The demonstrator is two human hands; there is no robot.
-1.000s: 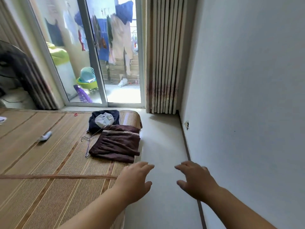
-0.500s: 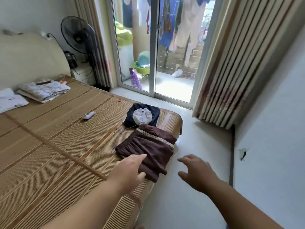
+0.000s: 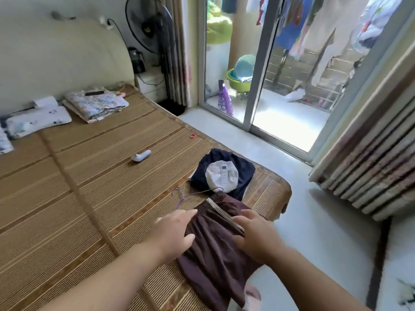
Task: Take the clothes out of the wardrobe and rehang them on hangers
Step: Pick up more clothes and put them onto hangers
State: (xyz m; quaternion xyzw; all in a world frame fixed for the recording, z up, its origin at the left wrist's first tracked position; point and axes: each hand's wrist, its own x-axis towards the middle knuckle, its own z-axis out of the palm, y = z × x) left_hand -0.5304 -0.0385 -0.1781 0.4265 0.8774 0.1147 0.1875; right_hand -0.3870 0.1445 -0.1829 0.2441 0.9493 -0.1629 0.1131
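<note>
A folded brown garment (image 3: 213,254) with a striped waistband lies on the bed's near right corner. My left hand (image 3: 173,230) is over its left edge with fingers straight, and my right hand (image 3: 253,232) is over its right side with fingers spread; neither grips it. Behind it sits a folded dark navy garment (image 3: 242,173) with a white piece of clothing (image 3: 221,176) on top. A thin purple wire hanger (image 3: 182,196) lies on the mat beside them, partly under the clothes.
The bed carries a bamboo mat (image 3: 89,198). On it lie a small white device (image 3: 141,156), a red ring (image 3: 192,136), folded bedding (image 3: 96,104) and a pillow (image 3: 38,120). A standing fan (image 3: 152,25), glass sliding door (image 3: 265,63) and curtain (image 3: 370,164) surround the floor strip.
The view swung left and down onto the bed. Both hands moved forward from the floor side to over the brown garment.
</note>
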